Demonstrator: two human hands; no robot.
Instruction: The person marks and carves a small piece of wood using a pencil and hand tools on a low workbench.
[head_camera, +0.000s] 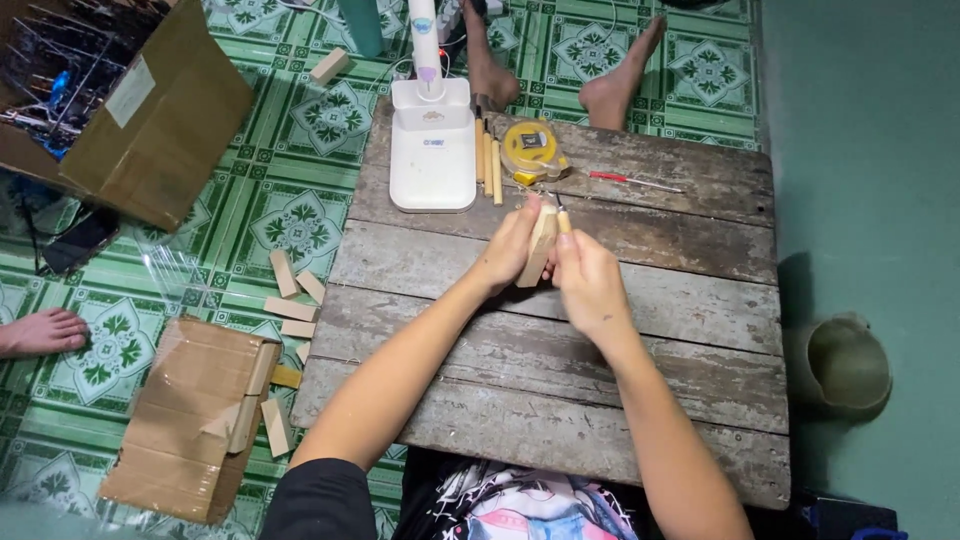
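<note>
Bare forearms, no watch, rings or gloves on left hand or right hand. Short black sleeve at near left. Black shirt with pink, white and blue print at near edge.

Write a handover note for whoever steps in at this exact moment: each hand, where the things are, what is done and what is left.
Left hand: holds a small wooden block upright above the plank table.
Right hand: grips a carving tool with a wooden handle, its tip at the block's top edge.
On the table: white lamp base, three spare wooden-handled tools, yellow tape measure, thin red-handled tool.
On the floor at left: loose wooden blocks beside a cardboard box.
Done: how far the cutting has gone cannot be told.
Left: the loose blocks look uncut.
</note>
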